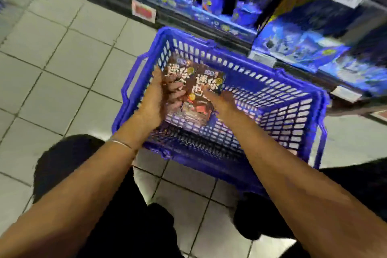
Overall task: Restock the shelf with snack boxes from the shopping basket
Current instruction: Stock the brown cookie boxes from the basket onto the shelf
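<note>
Held inside the blue plastic mesh shopping basket (272, 73): left brown cardboard snack box (176, 71), gripped by curled left hand (159, 98); right brown cardboard snack box (209, 81), pinched by right hand (224, 100). Printed in big white Chinese characters, blurred.

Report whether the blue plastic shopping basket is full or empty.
Mostly empty: the blue plastic shopping basket shows bare mesh floor beside the brown snack boxes.

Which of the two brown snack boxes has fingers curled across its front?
The left-hand snack box: fingers of the left hand curl over its front, while the right hand grips the right-hand snack box at its lower edge.
</note>
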`<state>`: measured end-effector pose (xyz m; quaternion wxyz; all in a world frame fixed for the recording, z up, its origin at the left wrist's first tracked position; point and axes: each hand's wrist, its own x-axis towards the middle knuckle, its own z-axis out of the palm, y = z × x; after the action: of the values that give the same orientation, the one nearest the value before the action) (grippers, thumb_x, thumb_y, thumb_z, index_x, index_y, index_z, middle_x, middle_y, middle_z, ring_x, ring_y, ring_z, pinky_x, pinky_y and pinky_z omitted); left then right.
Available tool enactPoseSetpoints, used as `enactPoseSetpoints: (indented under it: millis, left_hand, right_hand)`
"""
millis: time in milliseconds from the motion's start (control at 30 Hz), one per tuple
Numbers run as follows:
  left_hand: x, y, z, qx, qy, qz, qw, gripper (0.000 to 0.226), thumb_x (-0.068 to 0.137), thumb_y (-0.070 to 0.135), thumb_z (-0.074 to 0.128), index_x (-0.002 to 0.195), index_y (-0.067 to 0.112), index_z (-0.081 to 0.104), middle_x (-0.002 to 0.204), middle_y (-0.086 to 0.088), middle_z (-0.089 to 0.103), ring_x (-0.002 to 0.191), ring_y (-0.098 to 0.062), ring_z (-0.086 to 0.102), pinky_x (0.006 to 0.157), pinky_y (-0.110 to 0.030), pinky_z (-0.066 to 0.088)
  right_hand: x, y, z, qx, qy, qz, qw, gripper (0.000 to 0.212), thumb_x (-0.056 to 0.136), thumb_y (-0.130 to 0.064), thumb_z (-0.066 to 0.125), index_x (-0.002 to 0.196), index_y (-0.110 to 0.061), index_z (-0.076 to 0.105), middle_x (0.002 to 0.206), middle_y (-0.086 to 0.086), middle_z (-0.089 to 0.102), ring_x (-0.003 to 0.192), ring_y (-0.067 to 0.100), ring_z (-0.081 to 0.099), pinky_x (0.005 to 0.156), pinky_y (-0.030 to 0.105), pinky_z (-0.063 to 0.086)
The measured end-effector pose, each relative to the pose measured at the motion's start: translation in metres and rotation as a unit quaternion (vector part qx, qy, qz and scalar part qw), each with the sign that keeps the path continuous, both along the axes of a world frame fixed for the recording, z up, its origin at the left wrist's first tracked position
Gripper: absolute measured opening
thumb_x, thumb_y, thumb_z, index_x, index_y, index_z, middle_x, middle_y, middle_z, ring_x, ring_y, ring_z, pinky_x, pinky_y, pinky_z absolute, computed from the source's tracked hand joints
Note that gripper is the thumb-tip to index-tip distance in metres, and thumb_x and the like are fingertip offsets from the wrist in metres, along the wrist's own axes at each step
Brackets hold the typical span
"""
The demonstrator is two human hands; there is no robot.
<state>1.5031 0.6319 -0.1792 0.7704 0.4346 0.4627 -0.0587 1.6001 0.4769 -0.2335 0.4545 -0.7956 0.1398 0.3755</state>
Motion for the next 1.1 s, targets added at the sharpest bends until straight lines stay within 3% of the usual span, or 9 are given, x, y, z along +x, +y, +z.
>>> enactPoseSetpoints:
  millis: [67, 133, 400, 567, 633, 767, 867, 967, 1100]
  left_hand:
    - [0.005, 0.008, -0.011, 0.018, -0.009, -0.023, 1.000, 0.073, 0.103, 0.073, 0.015, 0.132, 0.022, 0.060, 0.124, 0.000, 0.071, 0.113, -0.022, 0.069, 0.088, -0.038, 0.054]
    - [0.009, 0.013, -0.018, 0.029, -0.023, -0.047, 0.998, 0.068, 0.103, 0.072, 0.021, 0.126, 0.022, 0.060, 0.129, -0.002, 0.071, 0.115, -0.024, 0.070, 0.089, -0.042, 0.055]
    - [0.015, 0.016, -0.010, 0.070, -0.045, -0.078, 0.993, 0.067, 0.105, 0.069, 0.026, 0.132, 0.019, 0.062, 0.127, -0.001, 0.073, 0.113, -0.021, 0.073, 0.094, -0.044, 0.057]
    - [0.012, 0.018, -0.011, 0.056, -0.027, -0.091, 0.994, 0.071, 0.102, 0.073, 0.028, 0.130, 0.018, 0.063, 0.124, -0.004, 0.073, 0.113, -0.023, 0.072, 0.097, -0.044, 0.056]
    - [0.015, 0.018, -0.004, 0.045, -0.033, -0.100, 0.993, 0.071, 0.102, 0.074, 0.029, 0.130, 0.020, 0.064, 0.123, -0.004, 0.072, 0.114, -0.024, 0.071, 0.098, -0.044, 0.056]
    - [0.016, 0.015, 0.003, 0.029, -0.056, -0.128, 0.990, 0.069, 0.098, 0.078, 0.035, 0.120, 0.022, 0.069, 0.128, -0.013, 0.073, 0.120, -0.034, 0.069, 0.103, -0.050, 0.055]
    - [0.017, 0.016, 0.007, -0.016, -0.110, -0.144, 0.983, 0.069, 0.096, 0.074, 0.046, 0.130, 0.018, 0.068, 0.119, -0.009, 0.078, 0.110, -0.029, 0.076, 0.081, -0.042, 0.064]
    - [0.016, 0.022, 0.009, -0.002, -0.144, -0.158, 0.977, 0.054, 0.099, 0.057, 0.058, 0.132, 0.015, 0.067, 0.116, -0.010, 0.079, 0.105, -0.029, 0.077, 0.084, -0.044, 0.064]
    - [0.011, 0.038, 0.009, 0.067, -0.135, -0.139, 0.979, 0.036, 0.101, 0.043, 0.066, 0.120, 0.013, 0.072, 0.108, -0.009, 0.081, 0.097, -0.029, 0.079, 0.083, -0.042, 0.065]
  right_hand:
    - [-0.005, 0.005, -0.017, -0.016, -0.047, -0.034, 0.998, 0.058, 0.088, -0.037, 0.078, 0.131, -0.003, 0.060, 0.129, 0.017, 0.066, 0.120, 0.033, 0.063, 0.100, 0.048, 0.052]
    - [-0.009, 0.007, -0.025, -0.007, -0.066, -0.047, 0.997, 0.069, 0.085, -0.039, 0.081, 0.135, -0.002, 0.051, 0.132, 0.017, 0.063, 0.120, 0.033, 0.063, 0.099, 0.049, 0.054]
    - [-0.015, -0.008, -0.024, 0.020, -0.087, -0.088, 0.992, 0.027, 0.087, -0.026, 0.081, 0.105, -0.013, 0.067, 0.111, 0.009, 0.075, 0.099, 0.028, 0.073, 0.091, 0.049, 0.059]
    - [-0.026, -0.019, 0.000, 0.087, -0.076, -0.140, 0.983, 0.033, 0.088, -0.019, 0.079, 0.111, -0.007, 0.059, 0.089, 0.001, 0.078, 0.066, 0.009, 0.074, 0.058, 0.025, 0.057]
    - [-0.031, -0.022, 0.020, 0.135, -0.064, -0.149, 0.978, 0.029, 0.090, -0.021, 0.078, 0.108, -0.011, 0.058, 0.080, -0.005, 0.078, 0.065, 0.008, 0.074, 0.053, 0.024, 0.055]
    - [-0.037, -0.014, 0.057, 0.173, -0.075, -0.112, 0.976, 0.027, 0.089, -0.029, 0.078, 0.106, -0.015, 0.064, 0.091, -0.002, 0.080, 0.075, 0.012, 0.076, 0.059, 0.028, 0.058]
    - [-0.040, 0.003, 0.068, 0.170, -0.103, -0.076, 0.977, 0.037, 0.087, -0.029, 0.081, 0.113, -0.010, 0.064, 0.098, 0.002, 0.079, 0.083, 0.015, 0.077, 0.070, 0.034, 0.061]
    - [-0.049, 0.026, 0.068, 0.152, -0.122, -0.060, 0.979, 0.046, 0.085, -0.029, 0.082, 0.118, -0.008, 0.059, 0.108, 0.010, 0.076, 0.091, 0.022, 0.077, 0.080, 0.041, 0.062]
    - [-0.058, 0.043, 0.065, 0.131, -0.141, -0.023, 0.981, 0.038, 0.086, -0.046, 0.078, 0.106, -0.021, 0.056, 0.106, 0.006, 0.073, 0.085, 0.015, 0.075, 0.069, 0.034, 0.059]
